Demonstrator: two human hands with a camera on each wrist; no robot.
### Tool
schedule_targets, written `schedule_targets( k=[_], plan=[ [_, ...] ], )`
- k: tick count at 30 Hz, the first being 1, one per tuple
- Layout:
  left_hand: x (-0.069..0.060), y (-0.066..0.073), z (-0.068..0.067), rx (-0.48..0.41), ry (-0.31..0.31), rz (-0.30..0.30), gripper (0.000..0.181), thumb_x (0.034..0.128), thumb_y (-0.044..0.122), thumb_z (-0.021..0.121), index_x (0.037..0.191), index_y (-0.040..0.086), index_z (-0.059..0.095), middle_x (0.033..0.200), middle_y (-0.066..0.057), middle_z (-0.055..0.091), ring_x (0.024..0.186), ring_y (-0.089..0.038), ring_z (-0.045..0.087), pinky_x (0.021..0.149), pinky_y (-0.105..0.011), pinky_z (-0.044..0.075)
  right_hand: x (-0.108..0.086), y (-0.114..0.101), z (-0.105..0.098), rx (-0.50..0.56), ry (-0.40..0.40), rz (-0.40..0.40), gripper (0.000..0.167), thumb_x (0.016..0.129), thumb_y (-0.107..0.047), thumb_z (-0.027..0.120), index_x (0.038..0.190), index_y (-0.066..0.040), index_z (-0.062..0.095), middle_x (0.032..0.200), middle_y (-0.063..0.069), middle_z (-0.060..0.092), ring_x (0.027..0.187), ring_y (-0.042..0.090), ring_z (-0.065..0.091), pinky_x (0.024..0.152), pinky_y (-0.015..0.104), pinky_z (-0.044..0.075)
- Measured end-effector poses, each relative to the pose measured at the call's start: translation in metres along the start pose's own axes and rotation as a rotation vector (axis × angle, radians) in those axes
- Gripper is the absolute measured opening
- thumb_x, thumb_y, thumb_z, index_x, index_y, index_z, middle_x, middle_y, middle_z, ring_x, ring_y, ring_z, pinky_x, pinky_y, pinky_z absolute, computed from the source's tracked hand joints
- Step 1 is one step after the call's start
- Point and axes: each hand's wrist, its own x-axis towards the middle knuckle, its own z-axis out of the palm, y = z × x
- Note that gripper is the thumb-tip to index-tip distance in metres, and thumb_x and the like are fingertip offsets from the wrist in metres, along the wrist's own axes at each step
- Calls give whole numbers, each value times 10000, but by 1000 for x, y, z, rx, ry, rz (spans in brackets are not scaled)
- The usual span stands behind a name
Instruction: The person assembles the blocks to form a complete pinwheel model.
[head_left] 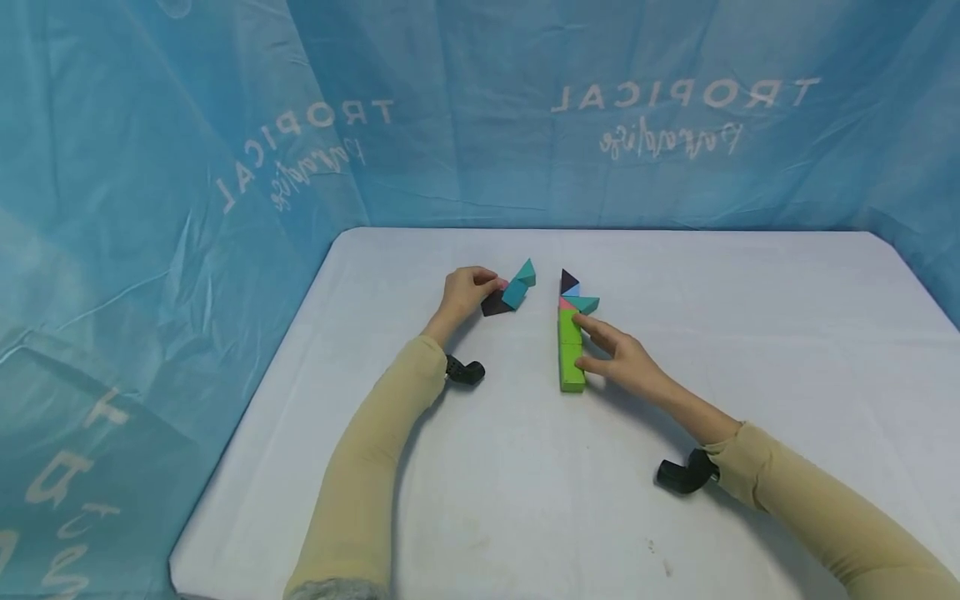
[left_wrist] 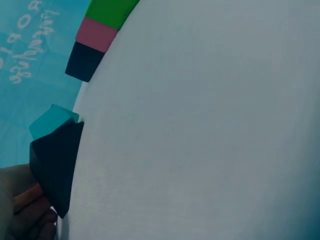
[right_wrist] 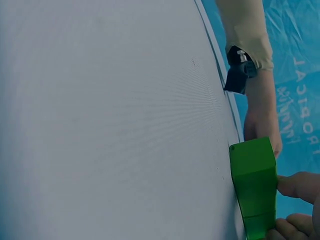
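My left hand pinches a small pink block between thumb and fingers. It sits beside a black triangular block, which hides part of the fingers in the left wrist view. Against that black piece lie a teal block and a teal triangle. My right hand touches the right side of two green blocks set end to end, its thumb and a fingertip apart along their edge. Beyond them in line are a pink triangle, a teal triangle, a small blue triangle and a black triangle.
A white-covered table lies under everything, with a blue printed curtain behind and to the left. Black wrist devices stick out below both sleeves. The two groups of blocks stand a short gap apart.
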Motion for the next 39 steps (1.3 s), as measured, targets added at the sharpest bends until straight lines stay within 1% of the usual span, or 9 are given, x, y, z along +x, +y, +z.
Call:
schedule_targets(
  k=[4, 9, 13, 18, 22, 31, 34, 37, 39],
  plan=[
    [-4, -1, 0, 21, 1, 53, 284, 903, 262, 661, 1067, 33, 693, 1013, -90, 686, 974, -217, 612, 847, -327, 481, 0, 3, 0, -4, -1, -12, 686, 909, -129, 650, 1480, -48, 278, 1523, 107, 260, 1387, 310, 218, 1109, 426, 211],
    [-4, -1, -2, 63, 33, 118, 251, 920, 168, 636, 1118, 17, 665, 1020, -127, 685, 966, -244, 627, 860, -366, 479, -1, -1, -1, -5, 4, -17, 683, 905, -113, 652, 1473, -25, 282, 1518, 129, 263, 1384, 319, 222, 1106, 432, 215],
    [-4, -3, -2, 61, 66, 121, 217, 926, 159, 625, 1091, 32, 685, 1029, -111, 687, 989, -234, 620, 887, -365, 463, -1, -1, -1, -14, 5, -14, 677, 904, -96, 649, 1471, -21, 285, 1517, 131, 266, 1381, 324, 228, 1102, 433, 224],
    [-4, -6, -1, 76, 54, 141, 302, 903, 214, 664, 1131, 17, 674, 1053, -113, 682, 1000, -236, 616, 887, -356, 462, 0, 4, -1, -12, 14, -20, 681, 898, -110, 660, 1471, -39, 298, 1516, 113, 275, 1383, 305, 234, 1103, 419, 226],
    [-3, -8, -2, 75, 79, 129, 311, 919, 213, 643, 1147, 3, 665, 1080, -122, 674, 1031, -240, 610, 911, -347, 457, 1, 4, -1, -4, 17, -26, 681, 897, -110, 662, 1469, -36, 300, 1514, 121, 276, 1383, 309, 231, 1105, 422, 220],
    [-1, -14, -2, -25, 184, 32, 323, 972, 249, 534, 1134, 9, 678, 1076, -127, 675, 1030, -247, 603, 896, -342, 465, 1, 5, -2, -6, 3, -45, 684, 896, -107, 662, 1470, -35, 297, 1514, 122, 276, 1385, 291, 234, 1105, 400, 226],
    [-1, -18, -1, -97, 222, 44, 315, 967, 234, 555, 1174, 20, 660, 1117, -123, 661, 1042, -232, 596, 904, -322, 464, 1, 6, -2, -7, -1, -51, 690, 896, -108, 663, 1471, -32, 291, 1514, 122, 274, 1386, 282, 232, 1105, 392, 225],
    [-2, -18, 0, -158, 245, 87, 293, 934, 159, 608, 1194, 29, 649, 1170, -115, 641, 1083, -212, 584, 929, -269, 449, 2, 7, -3, -7, -1, -51, 691, 897, -112, 662, 1473, -34, 288, 1515, 110, 275, 1387, 260, 234, 1105, 375, 228],
    [-2, -17, 0, -171, 236, 104, 313, 915, 118, 635, 1212, 18, 632, 1197, -120, 626, 1104, -208, 574, 932, -236, 441, 2, 7, -3, -10, 0, -52, 689, 898, -117, 661, 1473, -39, 290, 1515, 100, 279, 1386, 248, 238, 1103, 366, 233]
  ],
)
